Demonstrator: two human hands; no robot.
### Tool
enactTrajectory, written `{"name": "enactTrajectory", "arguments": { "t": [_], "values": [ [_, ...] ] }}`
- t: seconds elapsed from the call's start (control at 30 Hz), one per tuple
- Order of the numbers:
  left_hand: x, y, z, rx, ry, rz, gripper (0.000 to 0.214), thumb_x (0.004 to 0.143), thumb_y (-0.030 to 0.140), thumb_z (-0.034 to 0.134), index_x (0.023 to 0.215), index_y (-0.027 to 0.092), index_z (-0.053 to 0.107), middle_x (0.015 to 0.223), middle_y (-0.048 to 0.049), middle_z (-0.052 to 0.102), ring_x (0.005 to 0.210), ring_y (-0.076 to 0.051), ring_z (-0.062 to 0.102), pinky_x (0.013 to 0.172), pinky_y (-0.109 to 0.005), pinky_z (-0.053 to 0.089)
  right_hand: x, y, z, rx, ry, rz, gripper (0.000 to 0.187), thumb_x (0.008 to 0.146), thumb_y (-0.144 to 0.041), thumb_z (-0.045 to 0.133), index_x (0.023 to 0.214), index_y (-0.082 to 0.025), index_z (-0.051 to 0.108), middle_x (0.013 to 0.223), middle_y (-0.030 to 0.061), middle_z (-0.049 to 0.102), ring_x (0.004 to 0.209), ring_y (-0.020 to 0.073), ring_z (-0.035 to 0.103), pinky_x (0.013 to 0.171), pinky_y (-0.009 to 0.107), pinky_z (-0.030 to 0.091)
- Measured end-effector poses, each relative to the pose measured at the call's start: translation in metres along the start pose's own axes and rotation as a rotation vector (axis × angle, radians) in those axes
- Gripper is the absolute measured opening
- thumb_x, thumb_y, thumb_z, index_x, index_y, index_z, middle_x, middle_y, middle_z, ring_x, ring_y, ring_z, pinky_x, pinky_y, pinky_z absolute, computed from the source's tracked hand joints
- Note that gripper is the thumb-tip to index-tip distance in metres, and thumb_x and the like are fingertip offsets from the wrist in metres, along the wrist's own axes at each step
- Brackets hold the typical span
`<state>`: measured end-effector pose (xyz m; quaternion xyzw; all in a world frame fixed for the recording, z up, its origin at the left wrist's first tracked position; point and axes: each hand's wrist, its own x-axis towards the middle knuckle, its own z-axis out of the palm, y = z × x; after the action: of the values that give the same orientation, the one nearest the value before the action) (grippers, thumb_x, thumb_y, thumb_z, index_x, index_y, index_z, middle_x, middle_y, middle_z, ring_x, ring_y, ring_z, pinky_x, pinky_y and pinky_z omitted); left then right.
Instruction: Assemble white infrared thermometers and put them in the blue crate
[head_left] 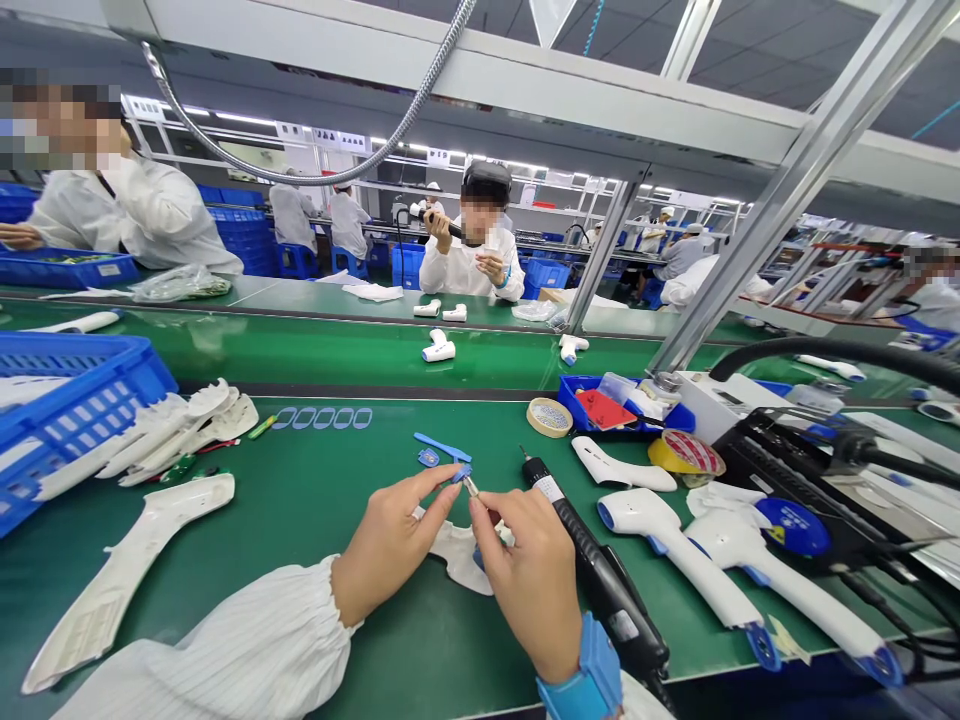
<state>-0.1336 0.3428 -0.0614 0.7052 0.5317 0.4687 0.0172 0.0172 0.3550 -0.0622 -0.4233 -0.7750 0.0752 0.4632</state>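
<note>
My left hand (390, 540) and my right hand (529, 570) meet over the green mat, fingertips pinched together on a small blue and metal part (466, 480). A white plastic shell piece (461, 555) lies flat under the hands, partly hidden by them. A black electric screwdriver (600, 575) lies just right of my right hand, which wears a blue wrist strap (589, 680). Small blue parts (439, 450) lie just beyond my fingers.
White handle shells (180, 430) are stacked at left beside a blue crate (67, 410); another shell (120, 575) lies near the front. Assembled white thermometer guns (675, 545) lie at right, with tape rolls (550, 417) and a blue tray (622, 410). Other people work across the conveyor (300, 345).
</note>
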Motion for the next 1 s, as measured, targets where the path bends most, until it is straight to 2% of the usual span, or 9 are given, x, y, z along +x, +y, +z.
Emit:
{"name": "enactTrajectory", "arguments": {
  "t": [0.27, 0.37, 0.73, 0.87, 1.0],
  "values": [
    [0.0, -0.006, 0.002, 0.057, 0.089, 0.27, 0.027, 0.083, 0.016, 0.052, 0.109, 0.016, 0.059, 0.102, -0.0046, 0.07, 0.094, -0.013, 0.065, 0.087, -0.02, 0.05, -0.001, -0.001, 0.004, -0.084, 0.045, -0.033, 0.016, 0.084, -0.021, 0.054, 0.069, -0.018, 0.059, 0.062, 0.0001, 0.057, 0.063, 0.0153, 0.042, 0.059, 0.028, 0.03],
    [0.001, -0.007, 0.002, 0.043, 0.095, 0.293, 0.026, 0.083, 0.014, 0.053, 0.108, 0.015, 0.059, 0.102, -0.0057, 0.069, 0.095, -0.013, 0.064, 0.088, -0.019, 0.049, -0.001, -0.001, 0.002, -0.054, 0.028, -0.03, 0.017, 0.084, -0.021, 0.054, 0.068, -0.018, 0.058, 0.061, -0.0001, 0.056, 0.062, 0.015, 0.041, 0.059, 0.028, 0.03],
    [0.002, -0.004, -0.001, -0.126, -0.021, 0.038, 0.021, 0.082, 0.021, 0.056, 0.1, 0.018, 0.066, 0.1, -0.001, 0.07, 0.094, -0.011, 0.065, 0.085, -0.014, 0.049, 0.005, 0.001, -0.008, 0.209, -0.115, 0.137, 0.015, 0.082, -0.025, 0.056, 0.07, -0.02, 0.062, 0.062, -0.0013, 0.058, 0.065, 0.014, 0.05, 0.058, 0.026, 0.036],
    [0.003, -0.004, -0.003, -0.195, -0.066, -0.032, 0.022, 0.081, 0.024, 0.056, 0.1, 0.02, 0.066, 0.101, 0.0006, 0.07, 0.093, -0.012, 0.065, 0.085, -0.017, 0.05, 0.007, 0.001, -0.011, 0.27, -0.147, 0.196, 0.014, 0.08, -0.026, 0.057, 0.068, -0.021, 0.063, 0.061, -0.0019, 0.059, 0.063, 0.0133, 0.051, 0.058, 0.025, 0.038],
    [0.004, -0.001, -0.003, -0.226, -0.068, -0.14, 0.02, 0.081, 0.029, 0.056, 0.096, 0.023, 0.068, 0.097, 0.0016, 0.071, 0.092, -0.015, 0.066, 0.082, -0.021, 0.052, 0.008, 0.001, -0.012, 0.258, -0.15, 0.192, 0.015, 0.08, -0.026, 0.057, 0.068, -0.02, 0.063, 0.062, -0.0015, 0.058, 0.065, 0.0136, 0.051, 0.058, 0.025, 0.037]
  ]
}}
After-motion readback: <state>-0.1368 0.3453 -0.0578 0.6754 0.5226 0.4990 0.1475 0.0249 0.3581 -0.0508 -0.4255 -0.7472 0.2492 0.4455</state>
